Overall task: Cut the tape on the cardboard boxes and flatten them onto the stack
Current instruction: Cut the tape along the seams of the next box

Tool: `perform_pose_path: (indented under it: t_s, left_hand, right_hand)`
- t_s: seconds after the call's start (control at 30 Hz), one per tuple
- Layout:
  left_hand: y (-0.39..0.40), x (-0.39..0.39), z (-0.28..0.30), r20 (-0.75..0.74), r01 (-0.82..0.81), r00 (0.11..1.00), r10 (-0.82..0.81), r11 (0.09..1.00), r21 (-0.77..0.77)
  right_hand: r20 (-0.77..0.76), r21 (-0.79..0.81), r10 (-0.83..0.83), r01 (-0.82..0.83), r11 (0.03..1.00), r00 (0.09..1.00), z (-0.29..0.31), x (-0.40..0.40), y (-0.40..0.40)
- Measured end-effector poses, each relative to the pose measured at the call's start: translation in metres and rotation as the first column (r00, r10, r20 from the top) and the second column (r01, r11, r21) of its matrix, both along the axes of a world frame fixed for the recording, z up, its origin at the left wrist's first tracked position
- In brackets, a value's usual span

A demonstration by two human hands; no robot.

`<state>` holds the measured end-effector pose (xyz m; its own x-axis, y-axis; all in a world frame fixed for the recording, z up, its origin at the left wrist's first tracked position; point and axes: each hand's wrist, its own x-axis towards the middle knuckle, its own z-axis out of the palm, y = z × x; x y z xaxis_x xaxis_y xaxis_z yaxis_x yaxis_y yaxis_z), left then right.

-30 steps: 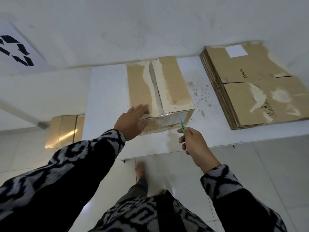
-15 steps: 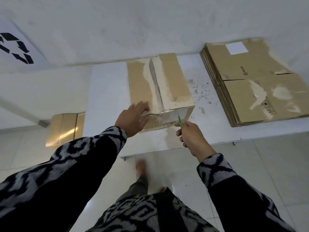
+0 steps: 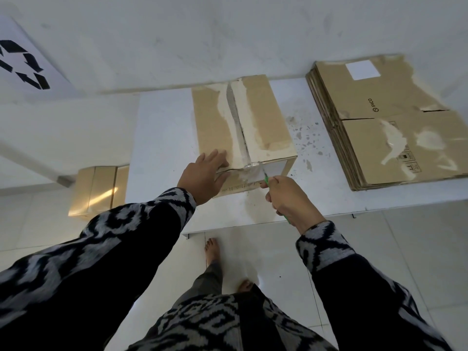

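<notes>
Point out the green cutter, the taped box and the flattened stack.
green cutter (image 3: 266, 179), head view: handle just above the right hand's fingers.
taped box (image 3: 263, 115), head view: right top flap.
flattened stack (image 3: 395, 97), head view: top sheet.

white table (image 3: 162, 138) (speckled): taped box (image 3: 263, 117) mid, flattened cardboard stack (image 3: 379, 138) at right end.

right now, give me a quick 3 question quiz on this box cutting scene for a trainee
1. True or false: the left hand rests flat on the cardboard box.
2. What does the right hand grip? A) a tape roll B) a green cutter C) a marker
3. Fill in: the stack of flattened boxes lies to the ____ of the box on the white table.

Key: 1 true; 2 B; 3 right
</notes>
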<state>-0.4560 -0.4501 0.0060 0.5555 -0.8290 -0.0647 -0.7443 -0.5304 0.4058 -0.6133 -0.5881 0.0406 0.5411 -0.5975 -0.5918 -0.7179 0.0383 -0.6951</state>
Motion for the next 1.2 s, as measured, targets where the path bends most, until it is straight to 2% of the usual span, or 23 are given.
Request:
perform_pose_path:
  t_s: [0.1,0.27,0.43,0.57,0.7,0.8,0.87,1.0,1.13,1.2]
  left_hand:
    - [-0.001,0.001,-0.004,0.006,-0.003,1.0,0.002,1.0,0.011]
    - [0.001,0.005,-0.011,0.041,0.015,0.999,-0.015,1.0,0.006]
    - [0.001,0.005,-0.01,0.026,0.01,1.0,-0.01,1.0,0.008]
    - [0.001,0.002,-0.01,0.001,-0.001,1.0,0.001,1.0,-0.017]
    - [-0.003,0.0,-0.003,-0.026,-0.034,0.999,0.033,0.999,-0.04]
    - [-0.022,-0.001,0.021,-0.001,-0.161,0.987,0.163,0.978,-0.135]
    - [-0.044,0.006,0.036,-0.131,-0.269,0.958,0.257,0.96,-0.082]
    - [-0.086,0.026,0.047,-0.425,-0.327,0.832,0.356,0.934,0.142]
    - [-0.103,0.038,0.046,-0.63,-0.449,0.628,0.457,0.874,0.187]
    - [-0.109,0.04,0.046,-0.651,-0.49,0.586,0.481,0.851,0.188]
  right_hand:
    - [-0.002,0.072,-0.024,0.025,0.997,1.0,0.007,0.001,-0.003]
    - [-0.083,0.094,0.08,-0.072,0.993,0.993,0.024,0.002,-0.016]
    - [-0.175,0.042,0.267,-0.264,0.964,0.948,0.039,0.009,-0.03]
    - [-0.256,-0.034,0.426,-0.449,0.893,0.867,0.04,0.012,-0.032]
    - [-0.203,-0.113,0.356,-0.383,0.917,0.912,0.028,0.01,-0.026]
    - [-0.129,-0.075,0.226,-0.237,0.969,0.965,0.021,0.003,-0.019]
    - [-0.094,-0.051,0.123,-0.128,0.99,0.988,0.017,-0.001,-0.015]
    - [-0.053,-0.088,0.053,-0.058,0.994,0.997,0.011,-0.007,-0.01]
    - [-0.044,-0.096,0.012,-0.016,0.995,0.999,0.01,-0.015,-0.012]
    - [-0.033,-0.084,-0.014,0.011,0.996,0.999,0.01,-0.02,-0.014]
